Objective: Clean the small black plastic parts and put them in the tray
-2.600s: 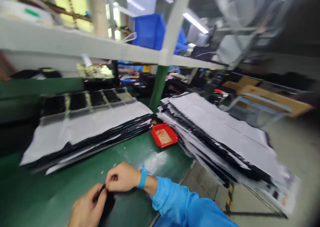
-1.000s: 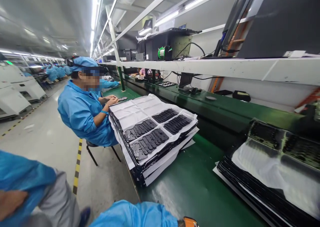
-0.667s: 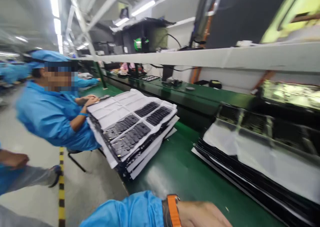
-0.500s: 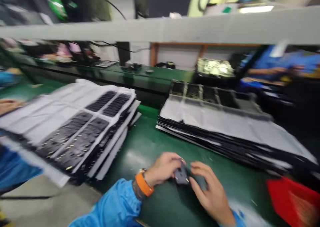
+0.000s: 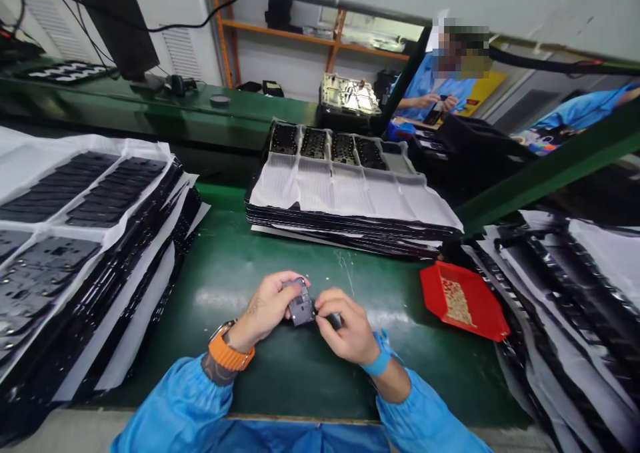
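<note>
My left hand [image 5: 270,305], wearing an orange watch band, grips a flat dark grey plastic part [image 5: 302,312] with cutouts, holding it tilted above the green tabletop. My right hand [image 5: 349,328] is at the part's lower right corner, thumb and forefinger pinched together. Whatever lies between those fingertips is too small to make out. To the right, a red tray [image 5: 483,308] contains many small brass-coloured pieces [image 5: 456,301].
Trays [image 5: 55,266] of similar grey parts are stacked at left. Another tray stack [image 5: 350,196] stands ahead, and more trays [image 5: 575,306] are piled at right. A green post [image 5: 555,173] slants on the right. Beyond it, a person [image 5: 435,90] in blue handles something dark.
The view has swung right, bringing the red tray and right-hand stack into sight. My right hand, earlier spread beside the part, has closed into a pinch at its corner.
</note>
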`<control>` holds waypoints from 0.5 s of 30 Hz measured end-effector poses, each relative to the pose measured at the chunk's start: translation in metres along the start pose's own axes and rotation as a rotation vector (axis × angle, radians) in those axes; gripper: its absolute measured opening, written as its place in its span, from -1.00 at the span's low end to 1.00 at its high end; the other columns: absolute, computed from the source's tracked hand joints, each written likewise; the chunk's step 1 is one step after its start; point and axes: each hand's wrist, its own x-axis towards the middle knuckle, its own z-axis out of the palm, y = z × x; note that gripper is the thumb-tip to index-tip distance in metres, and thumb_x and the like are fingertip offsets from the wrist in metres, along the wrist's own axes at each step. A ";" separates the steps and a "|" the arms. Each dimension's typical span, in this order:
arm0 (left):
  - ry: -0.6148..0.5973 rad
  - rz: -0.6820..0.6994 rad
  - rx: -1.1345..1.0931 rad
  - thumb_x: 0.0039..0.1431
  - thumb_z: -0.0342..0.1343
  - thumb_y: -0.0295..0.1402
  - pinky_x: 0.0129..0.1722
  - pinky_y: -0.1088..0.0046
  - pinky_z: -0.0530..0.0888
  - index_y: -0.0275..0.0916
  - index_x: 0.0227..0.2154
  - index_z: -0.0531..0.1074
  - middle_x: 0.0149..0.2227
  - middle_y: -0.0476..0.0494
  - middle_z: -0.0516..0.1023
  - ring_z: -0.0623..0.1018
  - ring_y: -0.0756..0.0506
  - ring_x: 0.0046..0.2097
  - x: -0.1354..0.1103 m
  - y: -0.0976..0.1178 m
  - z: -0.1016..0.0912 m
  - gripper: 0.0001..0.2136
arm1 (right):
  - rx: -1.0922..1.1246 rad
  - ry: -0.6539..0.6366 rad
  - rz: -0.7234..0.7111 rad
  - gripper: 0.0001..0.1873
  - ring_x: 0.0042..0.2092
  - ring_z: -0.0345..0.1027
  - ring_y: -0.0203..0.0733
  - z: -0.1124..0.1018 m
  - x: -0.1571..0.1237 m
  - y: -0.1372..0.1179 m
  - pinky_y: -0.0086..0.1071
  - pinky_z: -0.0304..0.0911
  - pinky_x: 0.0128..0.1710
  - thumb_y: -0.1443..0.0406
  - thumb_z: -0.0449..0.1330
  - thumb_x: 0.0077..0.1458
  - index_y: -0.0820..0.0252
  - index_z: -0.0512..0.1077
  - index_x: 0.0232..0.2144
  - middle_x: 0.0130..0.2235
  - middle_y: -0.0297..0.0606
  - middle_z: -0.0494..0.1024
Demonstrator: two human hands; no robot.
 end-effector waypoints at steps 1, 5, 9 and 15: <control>-0.010 -0.011 -0.019 0.01 0.22 -0.12 -0.66 0.61 0.17 -0.39 -0.24 0.52 -0.52 0.02 0.37 0.26 0.11 -0.59 0.000 -0.001 0.000 -0.60 | 0.008 -0.014 -0.015 -0.75 -0.20 0.41 -0.23 0.001 0.001 -0.001 -0.33 0.38 -0.20 0.57 0.13 0.12 0.15 0.33 -0.23 -0.26 -0.21 0.47; -0.041 -0.105 -0.103 -0.05 0.24 -0.10 -0.67 0.62 0.09 -0.40 -0.25 0.49 -0.55 0.05 0.33 0.18 0.14 -0.61 0.001 -0.005 0.003 -0.57 | 0.029 -0.072 -0.072 -0.74 -0.26 0.35 -0.25 0.000 0.002 -0.006 -0.33 0.34 -0.23 0.58 0.09 0.09 0.15 0.31 -0.28 -0.32 -0.26 0.43; -0.006 -0.072 -0.015 0.01 0.17 -0.01 -0.65 0.60 0.11 -0.38 -0.19 0.45 -0.54 0.04 0.36 0.21 0.12 -0.62 0.003 -0.011 0.008 -0.52 | 0.076 -0.095 0.120 -0.70 -0.11 0.40 -0.18 -0.002 -0.002 -0.003 -0.29 0.38 -0.13 0.46 0.14 0.13 0.12 0.37 -0.09 -0.13 -0.16 0.46; 0.012 0.278 0.423 0.33 -0.05 -0.03 -0.44 0.53 0.38 -0.28 -0.07 0.38 -0.43 -0.04 0.49 0.46 0.03 -0.49 -0.003 -0.024 0.014 -0.60 | 0.333 -0.088 0.705 -0.75 -0.39 0.34 -0.30 0.008 -0.003 0.012 -0.44 0.31 -0.42 0.19 0.16 0.24 0.21 0.37 -0.10 -0.31 -0.25 0.47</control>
